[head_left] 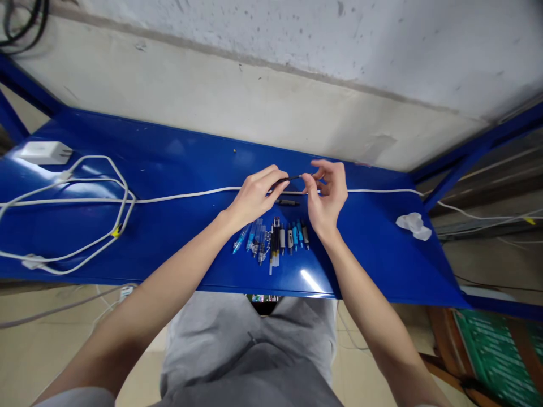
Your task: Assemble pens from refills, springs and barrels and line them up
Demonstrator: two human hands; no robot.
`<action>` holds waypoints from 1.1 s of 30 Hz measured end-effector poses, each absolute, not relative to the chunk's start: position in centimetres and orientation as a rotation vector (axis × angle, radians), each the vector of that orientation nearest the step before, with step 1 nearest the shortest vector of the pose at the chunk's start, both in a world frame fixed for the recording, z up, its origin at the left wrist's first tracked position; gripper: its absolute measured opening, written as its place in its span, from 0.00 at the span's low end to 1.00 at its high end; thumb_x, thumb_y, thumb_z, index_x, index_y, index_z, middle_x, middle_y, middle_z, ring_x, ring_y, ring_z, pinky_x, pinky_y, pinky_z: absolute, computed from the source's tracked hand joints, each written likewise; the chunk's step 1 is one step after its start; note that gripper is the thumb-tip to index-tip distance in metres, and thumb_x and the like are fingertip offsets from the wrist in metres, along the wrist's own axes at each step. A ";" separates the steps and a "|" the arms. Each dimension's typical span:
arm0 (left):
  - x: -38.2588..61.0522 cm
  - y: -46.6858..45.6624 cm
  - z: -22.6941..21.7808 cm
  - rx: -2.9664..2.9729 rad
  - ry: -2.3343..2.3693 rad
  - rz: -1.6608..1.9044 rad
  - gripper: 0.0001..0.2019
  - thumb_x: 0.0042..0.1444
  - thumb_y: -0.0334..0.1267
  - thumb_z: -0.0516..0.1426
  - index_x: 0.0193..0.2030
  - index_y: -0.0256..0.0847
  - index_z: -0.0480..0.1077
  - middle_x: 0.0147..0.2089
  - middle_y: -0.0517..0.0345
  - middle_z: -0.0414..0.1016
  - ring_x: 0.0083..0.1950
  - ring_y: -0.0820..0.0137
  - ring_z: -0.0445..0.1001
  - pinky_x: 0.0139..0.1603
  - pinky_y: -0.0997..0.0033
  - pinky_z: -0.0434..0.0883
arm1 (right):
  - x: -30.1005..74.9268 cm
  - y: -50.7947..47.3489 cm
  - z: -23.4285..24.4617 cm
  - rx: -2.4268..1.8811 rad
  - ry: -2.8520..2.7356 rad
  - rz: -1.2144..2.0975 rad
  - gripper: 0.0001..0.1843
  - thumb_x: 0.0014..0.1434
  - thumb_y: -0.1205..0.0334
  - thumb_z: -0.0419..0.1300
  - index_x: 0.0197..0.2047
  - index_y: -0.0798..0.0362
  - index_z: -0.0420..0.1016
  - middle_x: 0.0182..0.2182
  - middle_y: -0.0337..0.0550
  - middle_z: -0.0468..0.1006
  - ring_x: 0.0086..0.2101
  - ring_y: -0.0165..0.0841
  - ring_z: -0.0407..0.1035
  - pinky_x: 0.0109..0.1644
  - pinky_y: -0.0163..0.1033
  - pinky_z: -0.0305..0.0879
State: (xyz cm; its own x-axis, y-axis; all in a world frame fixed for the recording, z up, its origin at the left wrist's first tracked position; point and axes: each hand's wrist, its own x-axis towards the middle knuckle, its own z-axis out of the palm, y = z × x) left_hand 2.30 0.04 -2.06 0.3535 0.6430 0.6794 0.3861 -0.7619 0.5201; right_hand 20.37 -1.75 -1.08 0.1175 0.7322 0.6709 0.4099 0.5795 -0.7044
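My left hand (257, 194) and my right hand (326, 195) are raised a little over a blue metal shelf (178, 232). Between them runs a thin dark pen part (292, 178). The left fingers pinch its left end and the right thumb and forefinger pinch its right tip. Just below the hands lies a row of several pen pieces (271, 237), blue, black and clear. Another dark pen piece (287, 202) lies on the shelf under the held one.
A white cable (178, 197) crosses the shelf from left to right behind the hands, looping at the left (106, 226). A white charger block (44, 152) sits at the far left. Crumpled white paper (413, 225) lies at the right. A pale wall stands behind.
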 end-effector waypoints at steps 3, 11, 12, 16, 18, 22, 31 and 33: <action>2.2 0.1 -2.0 2.362 0.933 1.355 0.10 0.74 0.40 0.53 0.49 0.38 0.75 0.40 0.54 0.75 0.37 0.72 0.72 0.39 0.72 0.70 | 20.6 -1.5 -1.1 -1.012 -1.521 0.444 0.12 0.70 0.52 0.62 0.37 0.49 0.73 0.35 0.40 0.70 0.32 0.29 0.67 0.27 0.33 0.66; 1.7 0.7 -2.3 2.432 0.962 1.365 0.12 0.74 0.38 0.53 0.48 0.37 0.76 0.40 0.52 0.77 0.40 0.68 0.75 0.42 0.68 0.71 | 20.7 -1.8 -1.1 -1.096 -1.564 0.461 0.16 0.68 0.49 0.64 0.33 0.51 0.74 0.29 0.37 0.73 0.28 0.28 0.67 0.32 0.36 0.64; 1.7 0.7 -2.4 2.441 0.978 1.360 0.12 0.74 0.38 0.53 0.47 0.37 0.77 0.40 0.51 0.77 0.40 0.68 0.76 0.42 0.68 0.72 | 20.7 -1.8 -1.1 -1.091 -1.567 0.457 0.17 0.68 0.49 0.64 0.33 0.51 0.74 0.28 0.36 0.73 0.28 0.28 0.66 0.32 0.36 0.64; 1.7 0.6 -2.7 2.502 1.063 1.331 0.12 0.73 0.37 0.53 0.47 0.38 0.78 0.39 0.52 0.79 0.39 0.67 0.76 0.42 0.66 0.72 | 20.6 -1.9 -1.0 -1.131 -1.561 0.455 0.18 0.67 0.47 0.64 0.32 0.52 0.74 0.27 0.36 0.74 0.27 0.28 0.65 0.32 0.37 0.62; 1.8 0.5 -2.8 2.533 1.089 1.316 0.11 0.72 0.36 0.54 0.47 0.38 0.79 0.38 0.53 0.79 0.38 0.67 0.76 0.41 0.66 0.71 | 20.6 -2.0 -1.1 -1.145 -1.563 0.460 0.19 0.68 0.47 0.63 0.32 0.52 0.74 0.25 0.35 0.72 0.26 0.28 0.64 0.32 0.37 0.61; 1.8 0.5 -2.8 2.572 1.083 1.314 0.11 0.72 0.34 0.54 0.47 0.36 0.78 0.39 0.52 0.79 0.38 0.66 0.76 0.41 0.64 0.70 | 20.5 -2.2 -1.2 -1.186 -1.597 0.433 0.21 0.69 0.45 0.60 0.30 0.52 0.72 0.22 0.33 0.67 0.24 0.27 0.59 0.31 0.37 0.57; 1.5 0.5 -1.9 2.650 1.086 1.323 0.11 0.72 0.35 0.53 0.44 0.38 0.78 0.38 0.52 0.80 0.39 0.64 0.74 0.40 0.61 0.67 | 20.3 -2.5 -1.1 -1.216 -1.638 0.474 0.28 0.71 0.44 0.58 0.23 0.52 0.66 0.19 0.31 0.59 0.23 0.26 0.51 0.30 0.37 0.49; 1.5 0.4 -1.7 2.685 1.074 1.295 0.11 0.73 0.36 0.53 0.45 0.37 0.77 0.38 0.51 0.80 0.39 0.64 0.74 0.40 0.61 0.68 | 20.3 -2.3 -1.2 -1.236 -1.630 0.517 0.30 0.71 0.41 0.57 0.22 0.52 0.64 0.19 0.32 0.60 0.23 0.26 0.52 0.30 0.37 0.49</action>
